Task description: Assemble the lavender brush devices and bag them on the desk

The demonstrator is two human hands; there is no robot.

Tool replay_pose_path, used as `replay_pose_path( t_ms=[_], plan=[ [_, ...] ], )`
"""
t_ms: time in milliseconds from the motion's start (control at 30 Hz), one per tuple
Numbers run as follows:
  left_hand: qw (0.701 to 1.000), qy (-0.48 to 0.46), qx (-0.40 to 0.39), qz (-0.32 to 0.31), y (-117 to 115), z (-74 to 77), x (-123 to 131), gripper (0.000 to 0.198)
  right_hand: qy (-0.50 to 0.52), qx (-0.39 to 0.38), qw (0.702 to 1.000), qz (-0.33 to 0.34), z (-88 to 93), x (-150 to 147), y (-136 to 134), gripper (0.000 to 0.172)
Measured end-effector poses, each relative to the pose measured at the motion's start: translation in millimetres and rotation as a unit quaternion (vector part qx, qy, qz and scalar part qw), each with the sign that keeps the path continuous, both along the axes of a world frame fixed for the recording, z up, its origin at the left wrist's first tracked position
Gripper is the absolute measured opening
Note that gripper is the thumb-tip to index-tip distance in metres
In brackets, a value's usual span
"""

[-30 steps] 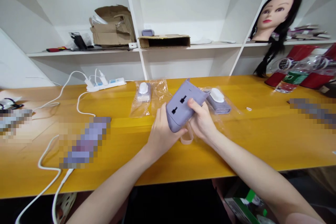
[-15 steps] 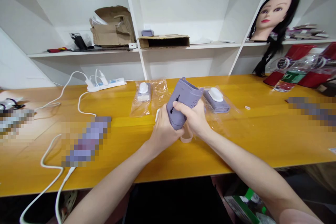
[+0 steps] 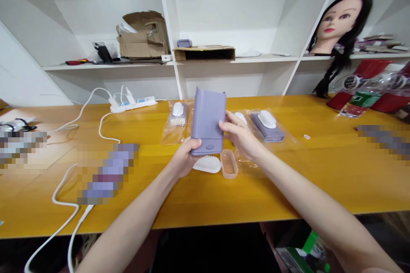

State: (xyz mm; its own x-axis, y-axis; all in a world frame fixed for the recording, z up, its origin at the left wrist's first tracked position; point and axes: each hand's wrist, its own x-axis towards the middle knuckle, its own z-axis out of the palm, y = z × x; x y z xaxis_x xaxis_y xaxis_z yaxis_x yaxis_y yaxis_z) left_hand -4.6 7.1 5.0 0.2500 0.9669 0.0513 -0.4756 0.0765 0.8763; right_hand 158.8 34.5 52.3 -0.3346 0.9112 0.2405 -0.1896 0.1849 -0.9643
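My left hand grips the lower end of a lilac ribbed plastic device and holds it upright above the yellow table. My right hand touches the device's right edge with its fingers curled. Just below the device, a white bristle pad and a small pinkish translucent tray lie on the table. Two similar lilac units in clear bags rest behind, one at the left and one at the right.
A white power strip with cables trailing left lies at the back of the table. Cardboard boxes sit on the white shelf. A mannequin head stands at the right, above red packets and a bottle.
The lilac device has been turned from tilted, sockets up, to upright with its ribbed side facing me. My right hand loosened its grip, and the bristle pad and tray are uncovered.
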Motion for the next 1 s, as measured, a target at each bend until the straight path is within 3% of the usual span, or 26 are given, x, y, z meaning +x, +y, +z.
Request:
replay_pose_path(
  t_ms=[167,333,500,600,800,1000],
  plan=[
    [0.999,-0.003,0.018,0.051,1,-0.2,4,0.051,-0.023,0.021,0.999,0.042,-17.1,-6,-14,0.053],
    [0.997,0.008,0.033,0.070,-2,-2.1,9,0.058,-0.020,0.007,1.000,0.018,-30.3,-9,-16,0.044],
    [0.990,0.071,0.077,0.095,-2,-1.8,9,0.072,0.008,-0.043,0.999,0.015,-32.2,-5,-12,0.036],
    [0.979,0.117,0.105,0.133,-1,-1.0,10,0.070,0.006,-0.052,0.999,-0.008,-33.9,-6,-10,0.034],
    [0.970,0.156,0.131,0.135,-2,-2.5,12,0.075,0.004,0.010,0.998,-0.067,-39.4,-11,-11,0.034],
    [0.964,0.178,0.140,0.140,-4,-1.6,13,0.082,-0.045,0.025,0.995,-0.088,-38.5,-10,-10,0.030]
  ],
)
